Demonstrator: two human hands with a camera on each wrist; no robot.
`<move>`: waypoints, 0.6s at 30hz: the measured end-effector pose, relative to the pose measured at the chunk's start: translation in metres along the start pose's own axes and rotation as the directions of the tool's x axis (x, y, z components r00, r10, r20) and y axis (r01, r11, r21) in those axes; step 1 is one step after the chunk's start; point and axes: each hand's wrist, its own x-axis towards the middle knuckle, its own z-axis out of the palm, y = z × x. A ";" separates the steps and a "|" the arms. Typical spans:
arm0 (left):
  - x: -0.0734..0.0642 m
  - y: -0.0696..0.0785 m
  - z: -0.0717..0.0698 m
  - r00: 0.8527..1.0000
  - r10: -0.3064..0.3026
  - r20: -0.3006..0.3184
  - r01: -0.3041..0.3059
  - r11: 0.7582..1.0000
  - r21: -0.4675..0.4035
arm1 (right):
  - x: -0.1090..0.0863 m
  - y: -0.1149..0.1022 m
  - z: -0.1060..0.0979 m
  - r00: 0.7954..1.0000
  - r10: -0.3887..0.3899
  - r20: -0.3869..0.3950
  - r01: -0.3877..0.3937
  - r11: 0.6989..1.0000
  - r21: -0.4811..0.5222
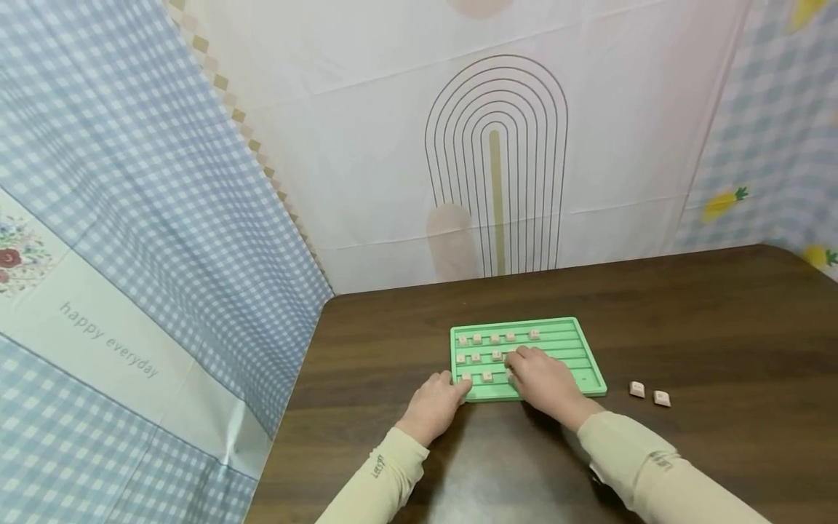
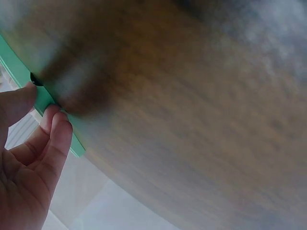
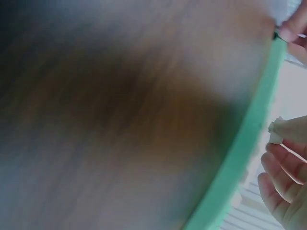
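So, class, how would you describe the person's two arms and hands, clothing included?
The left hand and right hand show no gloves. The left sleeve and right sleeve are long and pale cream, each with small dark lettering near the cuff, too small to read surely. Something dark shows beneath the right cuff.

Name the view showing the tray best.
Head view: it shows the tray from above, with most of its rim. Left wrist shows mainly a stretch of edge; right wrist, a longer strip of edge.

Head cam fwd/dn, wrist cams share tray (image 3: pixel 239 155).
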 end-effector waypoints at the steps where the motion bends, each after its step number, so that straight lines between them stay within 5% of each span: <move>1: 0.000 0.000 0.001 1.000 0.002 0.001 -0.002 1.000 0.003 | -0.003 0.005 -0.006 1.000 0.006 -0.002 -0.006 1.000 0.013; 12: 0.000 0.000 0.002 1.000 0.014 0.001 -0.014 0.999 -0.033 | -0.057 0.092 -0.082 0.978 0.199 0.060 -0.200 0.980 0.003; 18: -0.001 0.003 0.000 1.000 0.010 0.006 -0.009 0.999 -0.049 | -0.101 0.133 -0.091 0.925 0.309 0.221 -0.307 0.951 -0.044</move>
